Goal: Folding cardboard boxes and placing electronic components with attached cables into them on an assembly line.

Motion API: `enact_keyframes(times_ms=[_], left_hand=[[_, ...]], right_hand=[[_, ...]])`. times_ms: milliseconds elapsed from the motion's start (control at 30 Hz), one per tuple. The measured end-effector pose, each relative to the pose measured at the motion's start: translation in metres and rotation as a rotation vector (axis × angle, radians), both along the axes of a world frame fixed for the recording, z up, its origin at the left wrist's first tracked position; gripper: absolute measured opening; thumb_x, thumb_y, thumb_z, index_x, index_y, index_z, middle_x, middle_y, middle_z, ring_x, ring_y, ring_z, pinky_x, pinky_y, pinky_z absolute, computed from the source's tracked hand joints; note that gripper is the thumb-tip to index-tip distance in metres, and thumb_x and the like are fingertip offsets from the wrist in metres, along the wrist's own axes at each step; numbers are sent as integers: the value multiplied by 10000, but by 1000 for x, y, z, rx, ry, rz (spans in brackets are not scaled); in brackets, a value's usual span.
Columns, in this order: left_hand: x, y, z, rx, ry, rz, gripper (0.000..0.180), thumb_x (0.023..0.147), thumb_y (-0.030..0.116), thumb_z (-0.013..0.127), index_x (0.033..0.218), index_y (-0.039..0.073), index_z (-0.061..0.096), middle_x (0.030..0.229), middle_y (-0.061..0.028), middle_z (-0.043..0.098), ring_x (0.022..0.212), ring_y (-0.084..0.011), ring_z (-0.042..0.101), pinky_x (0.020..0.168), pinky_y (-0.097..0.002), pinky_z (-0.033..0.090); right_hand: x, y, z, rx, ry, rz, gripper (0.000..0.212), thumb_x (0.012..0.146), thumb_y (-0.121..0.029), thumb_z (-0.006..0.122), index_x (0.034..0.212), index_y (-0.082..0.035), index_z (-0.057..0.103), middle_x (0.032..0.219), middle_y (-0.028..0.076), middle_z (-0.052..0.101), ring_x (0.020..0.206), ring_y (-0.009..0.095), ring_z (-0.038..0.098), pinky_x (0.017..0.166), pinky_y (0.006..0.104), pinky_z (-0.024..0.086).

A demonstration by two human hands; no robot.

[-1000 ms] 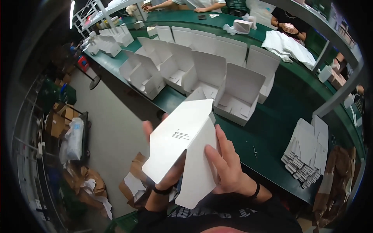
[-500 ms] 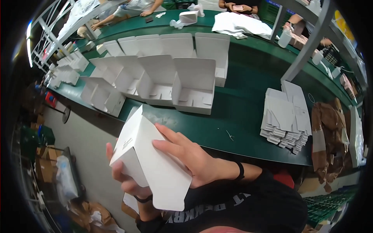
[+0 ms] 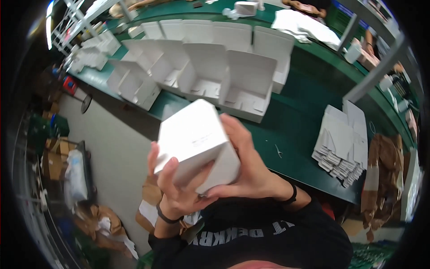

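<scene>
A white cardboard box point(image 3: 192, 130), partly folded up, is held between both my hands in front of my chest, off the bench edge. My left hand point(image 3: 177, 188) grips its lower left side, with fingertips on the outer wall and part of the hand showing at the box's open side. Along the right wall lies my right hand point(image 3: 251, 166), fingers up the side and thumb under the lower edge. Beyond the held box stand several open white boxes point(image 3: 248, 78) in rows on the green bench point(image 3: 295, 157), lids raised.
A stack of flat white cartons point(image 3: 338, 143) lies on the bench at right, beside brown wrapping paper point(image 3: 380, 179). A grey metal post point(image 3: 376, 69) rises behind it. White cloth point(image 3: 304, 27) lies on the far bench, where other people sit. At left, a trolley point(image 3: 89, 170) stands on the floor.
The box has turned in my hands so its printed face points up, and its long flap is now folded in. My right hand has shifted down its side; the whole view has tilted.
</scene>
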State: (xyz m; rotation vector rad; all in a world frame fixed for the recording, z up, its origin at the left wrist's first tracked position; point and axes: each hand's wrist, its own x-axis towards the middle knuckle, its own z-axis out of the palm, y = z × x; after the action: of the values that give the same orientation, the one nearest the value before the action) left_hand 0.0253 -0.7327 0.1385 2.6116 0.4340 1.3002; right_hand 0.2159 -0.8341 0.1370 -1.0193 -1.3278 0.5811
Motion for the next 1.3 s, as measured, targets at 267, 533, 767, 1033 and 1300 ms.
enact_keyframes(times_ms=[267,533,767,1033,1300], left_hand=[[-18,35,29,-39,254,-314,868,682,496,947,1425,371,516,1562,-264,277,1486,-581,248,1201,-707,249],[-51,54,-41,-416,-110,-177,863,803,348,881,1524,342,406,1580,-256,275,1493,-541,278,1222,-658,254],[-59,84,-149,-405,176,294,790,882,109,778,1554,102,364,1576,-220,323,1478,-426,369,1234,-556,305],[29,139,-159,-605,-273,407,591,1004,25,626,1528,-29,358,1539,-184,462,1404,-329,494,1172,-406,423],[54,160,-137,-427,-305,352,828,965,128,720,1605,-51,226,1652,-254,267,1499,-406,374,1239,-469,361]], right_hand=[[20,14,0,-251,471,253,1059,840,-221,886,1638,9,228,1651,196,313,1494,298,399,1207,422,358],[18,42,-15,-41,339,421,979,867,-125,823,1645,0,241,1638,136,392,1500,254,406,1226,414,324],[-66,127,-11,-91,-911,-104,732,831,-44,695,1523,30,469,1167,162,684,1025,306,716,853,370,589],[-90,219,-79,262,-875,-735,385,819,-157,683,1162,18,668,1085,133,683,1035,289,683,929,379,558],[144,-87,6,-497,-855,-649,436,928,-117,702,1342,8,644,1295,175,701,1147,397,668,1006,449,540]])
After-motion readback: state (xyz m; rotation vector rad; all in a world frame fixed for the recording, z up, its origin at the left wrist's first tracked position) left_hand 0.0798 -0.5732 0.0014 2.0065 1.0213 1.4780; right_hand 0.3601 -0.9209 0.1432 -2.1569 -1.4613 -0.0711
